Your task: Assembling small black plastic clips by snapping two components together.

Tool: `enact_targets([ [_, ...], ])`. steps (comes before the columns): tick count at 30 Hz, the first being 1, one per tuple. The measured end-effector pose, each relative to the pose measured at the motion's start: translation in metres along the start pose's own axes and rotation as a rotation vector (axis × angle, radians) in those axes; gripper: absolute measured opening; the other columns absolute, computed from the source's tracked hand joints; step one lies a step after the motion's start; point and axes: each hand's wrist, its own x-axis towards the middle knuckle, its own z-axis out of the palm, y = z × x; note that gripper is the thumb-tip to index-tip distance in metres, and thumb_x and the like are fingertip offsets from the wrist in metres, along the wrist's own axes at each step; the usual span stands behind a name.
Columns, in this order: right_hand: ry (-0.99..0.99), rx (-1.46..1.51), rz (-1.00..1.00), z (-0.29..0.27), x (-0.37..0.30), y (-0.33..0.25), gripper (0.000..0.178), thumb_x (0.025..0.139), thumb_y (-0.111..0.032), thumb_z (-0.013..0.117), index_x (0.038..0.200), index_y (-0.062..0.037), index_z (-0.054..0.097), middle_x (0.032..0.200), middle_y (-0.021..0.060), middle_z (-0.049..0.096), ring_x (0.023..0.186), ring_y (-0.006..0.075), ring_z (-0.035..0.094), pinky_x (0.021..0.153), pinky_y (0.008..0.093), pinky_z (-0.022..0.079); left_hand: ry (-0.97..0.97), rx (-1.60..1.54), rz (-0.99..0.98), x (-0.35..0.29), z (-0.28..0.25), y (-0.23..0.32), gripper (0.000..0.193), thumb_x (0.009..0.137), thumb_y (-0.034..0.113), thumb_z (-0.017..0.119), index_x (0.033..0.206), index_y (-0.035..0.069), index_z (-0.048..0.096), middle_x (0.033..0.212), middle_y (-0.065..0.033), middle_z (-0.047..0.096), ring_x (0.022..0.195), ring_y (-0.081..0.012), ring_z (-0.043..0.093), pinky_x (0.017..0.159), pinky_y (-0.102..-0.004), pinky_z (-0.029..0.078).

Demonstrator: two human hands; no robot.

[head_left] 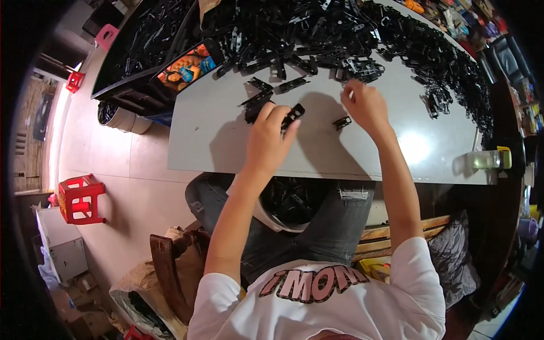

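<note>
In the head view, the left hand closes its thumb and fingers around a black part just above the tabletop, one end left poking out, perhaps to keep that end within reach. The right hand hangs near the loose parts with thumb and fingers curled narrow; whether it grips anything, I cannot tell. A small black clip lies alone between the hands. The big heap covers the far side, probably so the near surface has working room. The parts look like hard, shiny plastic or metal, long and narrow with cut-out slots; the tabletop is smooth and pale. A phone leans on the black bin, likely for watching. A round, pale bucket sits between the knees, holding similar parts.
</note>
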Motion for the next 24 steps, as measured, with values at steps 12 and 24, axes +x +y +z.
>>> enact_targets([
  [12,0.230,-0.164,-0.070,0.024,0.023,-0.001,0.017,0.083,-0.018,0.059,0.085,-0.0018,0.060,0.087,0.0149,0.062,0.081,0.0313,0.063,0.065,0.0405,0.048,-0.155,-0.690,-0.422,-0.036,0.007,0.001,0.030,0.082,0.004,0.066,0.110,0.004,0.055,0.079,-0.0041,0.062,0.061,-0.0085,0.059,0.059,-0.0244,0.047],
  [24,-0.074,-0.204,0.230,-0.024,-0.065,0.047,0.014,0.094,-0.017,0.047,0.095,-0.0041,0.053,0.076,0.0171,0.062,0.071,0.0372,0.061,0.061,0.0437,0.046,-0.197,-0.609,-0.326,-0.037,0.011,-0.002,0.025,0.086,0.004,0.063,0.110,0.002,0.058,0.079,-0.0034,0.061,0.067,-0.0072,0.061,0.060,-0.0220,0.050],
])
